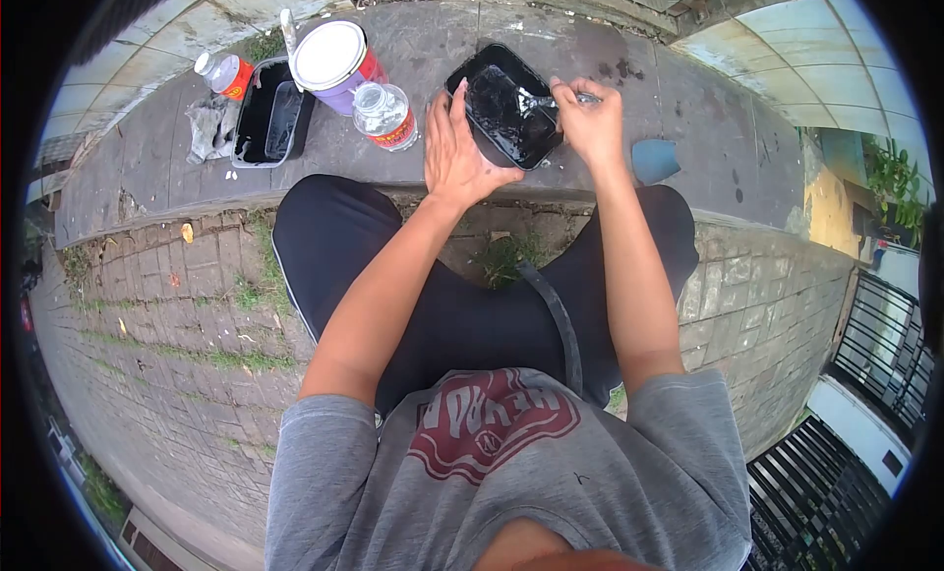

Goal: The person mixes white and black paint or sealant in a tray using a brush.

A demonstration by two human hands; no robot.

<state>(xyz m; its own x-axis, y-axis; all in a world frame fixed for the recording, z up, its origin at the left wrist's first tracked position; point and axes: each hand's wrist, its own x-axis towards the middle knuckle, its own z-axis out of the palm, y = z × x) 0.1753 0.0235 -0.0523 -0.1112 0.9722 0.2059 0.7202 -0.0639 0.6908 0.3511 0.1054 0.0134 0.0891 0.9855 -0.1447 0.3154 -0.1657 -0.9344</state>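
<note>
A black rectangular plastic tub (499, 150) rests tilted in view on the grey ledge, with glossy dark liquid and a whitish streak inside. My left hand (454, 153) holds its left side, fingers along the wall and thumb by the near corner. In my right hand (593, 123) is a slim, shiny utensil that looks like a spoon (531, 102). Its pale end reaches into the tub, over the dark liquid. The fingers are closed round its handle, part of which sticks out to the right.
Left of the tub stand an open clear bottle (385, 119), a white-lidded paint can (329, 58), a second black tub (285, 119) and a small capped bottle (224, 74). A crumpled rag (209, 128) lies beyond. A blue-grey cup-like piece (656, 162) lies at right.
</note>
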